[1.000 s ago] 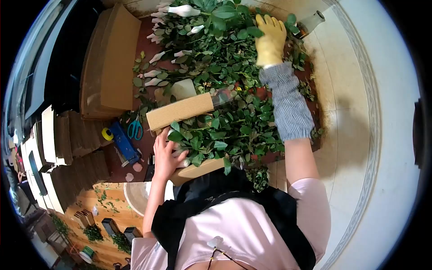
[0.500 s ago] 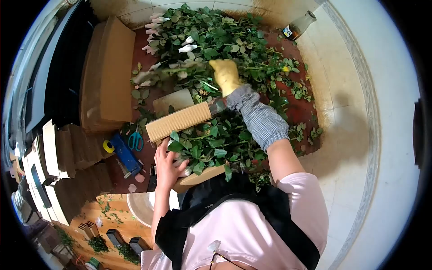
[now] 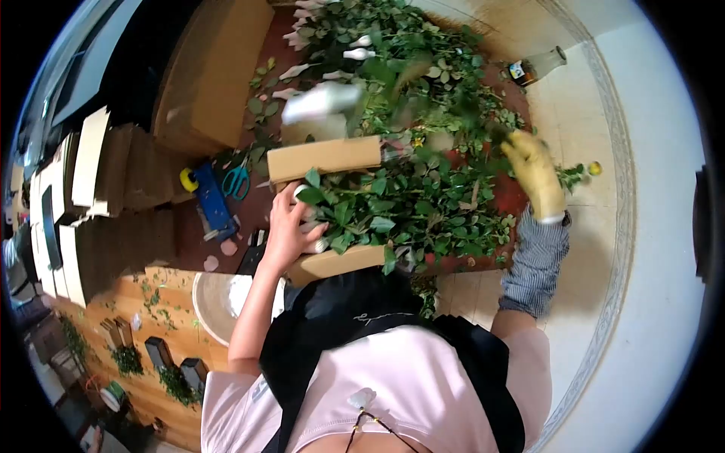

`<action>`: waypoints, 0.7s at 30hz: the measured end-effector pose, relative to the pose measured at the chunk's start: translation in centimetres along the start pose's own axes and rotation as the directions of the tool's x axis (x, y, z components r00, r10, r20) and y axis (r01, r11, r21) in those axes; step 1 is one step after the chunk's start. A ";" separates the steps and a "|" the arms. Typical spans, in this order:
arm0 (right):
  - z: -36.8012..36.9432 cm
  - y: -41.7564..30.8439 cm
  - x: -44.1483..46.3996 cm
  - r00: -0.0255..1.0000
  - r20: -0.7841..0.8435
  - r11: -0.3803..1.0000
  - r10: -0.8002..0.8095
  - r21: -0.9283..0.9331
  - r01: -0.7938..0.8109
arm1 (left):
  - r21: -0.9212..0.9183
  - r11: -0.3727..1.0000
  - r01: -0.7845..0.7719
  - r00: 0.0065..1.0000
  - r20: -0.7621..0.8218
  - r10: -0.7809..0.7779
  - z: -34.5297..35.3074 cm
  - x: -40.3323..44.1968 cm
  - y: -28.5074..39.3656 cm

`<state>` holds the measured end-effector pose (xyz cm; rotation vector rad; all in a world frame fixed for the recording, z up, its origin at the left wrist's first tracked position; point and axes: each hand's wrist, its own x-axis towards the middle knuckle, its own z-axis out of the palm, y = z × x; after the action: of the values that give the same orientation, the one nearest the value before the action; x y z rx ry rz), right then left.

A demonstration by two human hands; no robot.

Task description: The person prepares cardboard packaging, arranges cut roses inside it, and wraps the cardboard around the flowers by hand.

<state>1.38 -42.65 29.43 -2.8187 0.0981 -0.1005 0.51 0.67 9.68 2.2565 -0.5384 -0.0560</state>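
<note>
My left hand (image 3: 285,230), bare, is curled over several white-sleeved flower heads (image 3: 316,245) at the left end of a leafy bunch (image 3: 423,208). Corrugated cardboard (image 3: 325,160) stands above this bunch, and another cardboard edge (image 3: 340,263) lies below it. My right hand (image 3: 535,174), in a yellow glove, is at the right edge of the dark red table, closed round a leafy stem. The stem's blurred leaves stretch left over the pile towards a blurred white-sleeved flower head (image 3: 321,103). Part of the stem sticks out right of the glove.
More sleeved flowers (image 3: 359,54) lie in a leafy pile at the back. A glass bottle (image 3: 538,66) is at the back right. Teal scissors (image 3: 236,181) and a blue object (image 3: 214,205) lie left. Cardboard stacks (image 3: 215,75) line the left side; a white basin (image 3: 215,306) is below.
My right hand has swung right from over the pile, with the stem and sleeved flower head now stretched above the cardboard. My left hand keeps its place on the bunch. The camera view has shifted.
</note>
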 end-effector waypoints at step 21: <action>13.8 -6.1 -6.6 0.996 -0.006 0.986 -0.087 -0.145 0.085 | -0.032 0.957 0.289 0.955 -0.057 -0.291 -4.5 -4.1 -0.4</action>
<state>-3.74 -32.06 17.88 -2.9677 -0.0150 -0.1350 -2.17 5.69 11.95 2.2904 -0.1691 -0.1398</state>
